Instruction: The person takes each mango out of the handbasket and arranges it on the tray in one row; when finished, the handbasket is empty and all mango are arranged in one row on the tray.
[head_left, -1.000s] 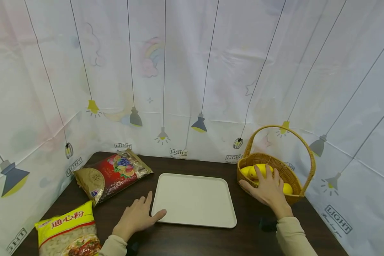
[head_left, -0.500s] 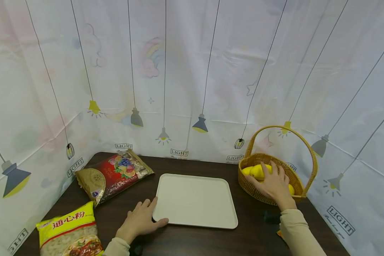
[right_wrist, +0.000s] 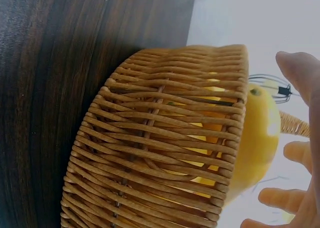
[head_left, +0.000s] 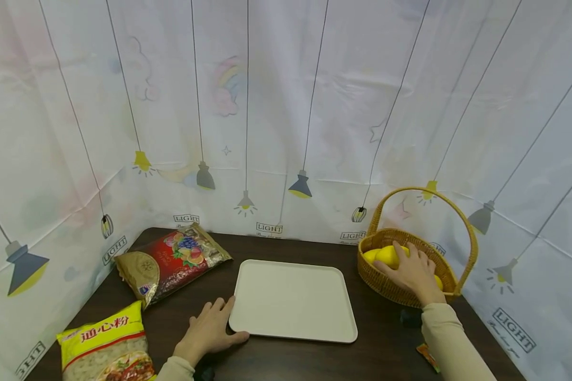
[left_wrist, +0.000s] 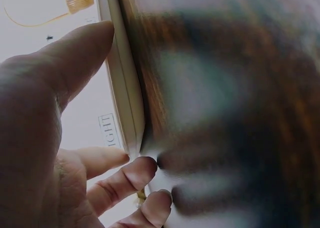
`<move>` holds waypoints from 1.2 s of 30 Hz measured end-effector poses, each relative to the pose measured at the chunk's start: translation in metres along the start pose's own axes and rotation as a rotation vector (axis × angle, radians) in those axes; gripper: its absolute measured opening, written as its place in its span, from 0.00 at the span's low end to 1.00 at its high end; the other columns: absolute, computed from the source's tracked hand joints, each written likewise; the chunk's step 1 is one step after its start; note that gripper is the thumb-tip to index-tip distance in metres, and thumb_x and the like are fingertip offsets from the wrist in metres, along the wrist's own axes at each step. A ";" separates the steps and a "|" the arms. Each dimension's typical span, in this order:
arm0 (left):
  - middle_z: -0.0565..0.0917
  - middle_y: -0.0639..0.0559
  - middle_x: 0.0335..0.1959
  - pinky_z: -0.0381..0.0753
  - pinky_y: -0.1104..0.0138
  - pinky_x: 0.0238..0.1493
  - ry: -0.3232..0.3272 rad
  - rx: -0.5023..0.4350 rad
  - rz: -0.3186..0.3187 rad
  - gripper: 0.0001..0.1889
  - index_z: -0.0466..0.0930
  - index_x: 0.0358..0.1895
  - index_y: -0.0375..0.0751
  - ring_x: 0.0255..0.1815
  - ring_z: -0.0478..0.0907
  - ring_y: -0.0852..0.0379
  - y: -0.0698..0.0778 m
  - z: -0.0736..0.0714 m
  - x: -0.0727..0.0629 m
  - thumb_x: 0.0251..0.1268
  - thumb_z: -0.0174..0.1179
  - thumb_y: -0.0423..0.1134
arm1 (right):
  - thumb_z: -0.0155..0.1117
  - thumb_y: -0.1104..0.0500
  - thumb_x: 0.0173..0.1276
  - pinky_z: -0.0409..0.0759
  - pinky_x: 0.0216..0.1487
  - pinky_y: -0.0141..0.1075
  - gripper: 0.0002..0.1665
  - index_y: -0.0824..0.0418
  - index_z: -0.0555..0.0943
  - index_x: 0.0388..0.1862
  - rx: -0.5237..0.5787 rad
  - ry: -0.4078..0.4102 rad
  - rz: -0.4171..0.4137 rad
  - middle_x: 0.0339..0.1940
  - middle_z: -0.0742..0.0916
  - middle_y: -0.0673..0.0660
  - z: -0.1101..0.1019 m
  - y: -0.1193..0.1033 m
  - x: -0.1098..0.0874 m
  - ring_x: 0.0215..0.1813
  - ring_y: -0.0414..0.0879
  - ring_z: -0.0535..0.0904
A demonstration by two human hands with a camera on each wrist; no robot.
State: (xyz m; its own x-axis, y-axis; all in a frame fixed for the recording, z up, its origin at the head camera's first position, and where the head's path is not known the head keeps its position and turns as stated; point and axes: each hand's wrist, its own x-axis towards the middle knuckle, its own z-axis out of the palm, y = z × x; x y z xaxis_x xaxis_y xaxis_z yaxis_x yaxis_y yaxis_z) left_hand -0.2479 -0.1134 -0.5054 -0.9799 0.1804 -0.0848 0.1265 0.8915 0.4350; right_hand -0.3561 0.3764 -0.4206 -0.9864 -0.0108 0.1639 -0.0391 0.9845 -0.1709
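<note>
My left hand (head_left: 208, 330) is at the near left corner of a cream rectangular tray (head_left: 293, 301). Its thumb reaches the front rim and its fingertips the left side; in the left wrist view the thumb lies against the tray's edge (left_wrist: 122, 78). My right hand (head_left: 414, 272) reaches over a woven wicker basket (head_left: 386, 286) with a tall arched handle. Several smooth yellow fruits (head_left: 388, 256) lie inside, partly hidden by this hand. In the right wrist view one yellow fruit (right_wrist: 257, 138) rises above the rim, with thumb and fingers spread around it, a gap showing between.
A red and gold bag (head_left: 173, 262) printed with fruit lies at the back left of the dark wooden table (head_left: 286, 360). Nearer stands a yellow-topped pasta bag (head_left: 107, 344). A small orange packet (head_left: 427, 357) lies by the right sleeve. A printed curtain (head_left: 286, 116) closes off the back.
My left hand has come slightly right and down, up to the tray's corner. My right hand has shifted a little right over the fruit, and the small orange packet has come into view.
</note>
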 end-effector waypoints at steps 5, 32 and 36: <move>0.72 0.45 0.69 0.69 0.26 0.50 0.002 0.000 -0.012 0.54 0.62 0.78 0.48 0.65 0.70 0.40 0.000 0.001 0.001 0.51 0.65 0.74 | 0.48 0.20 0.65 0.53 0.61 0.79 0.61 0.60 0.54 0.82 0.033 -0.030 0.022 0.76 0.56 0.79 0.004 0.004 0.006 0.70 0.86 0.53; 0.73 0.44 0.68 0.67 0.23 0.51 0.009 0.002 -0.023 0.54 0.62 0.78 0.49 0.66 0.71 0.39 -0.002 0.002 0.002 0.50 0.66 0.74 | 0.61 0.40 0.71 0.71 0.60 0.70 0.46 0.68 0.62 0.75 0.156 0.012 -0.055 0.73 0.58 0.80 0.015 0.016 0.016 0.66 0.80 0.65; 0.72 0.44 0.69 0.66 0.23 0.51 0.002 0.002 -0.019 0.55 0.62 0.78 0.48 0.66 0.70 0.38 -0.002 0.001 0.003 0.50 0.65 0.75 | 0.64 0.45 0.69 0.75 0.56 0.67 0.43 0.68 0.64 0.73 0.170 0.018 -0.082 0.73 0.59 0.81 0.011 0.015 0.017 0.65 0.79 0.66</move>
State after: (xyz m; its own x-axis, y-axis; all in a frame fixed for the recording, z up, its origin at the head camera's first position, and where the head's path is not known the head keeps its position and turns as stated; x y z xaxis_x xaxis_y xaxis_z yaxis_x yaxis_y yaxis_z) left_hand -0.2506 -0.1143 -0.5076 -0.9825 0.1624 -0.0911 0.1081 0.8956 0.4315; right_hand -0.3747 0.3886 -0.4309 -0.9757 -0.0855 0.2017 -0.1477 0.9367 -0.3176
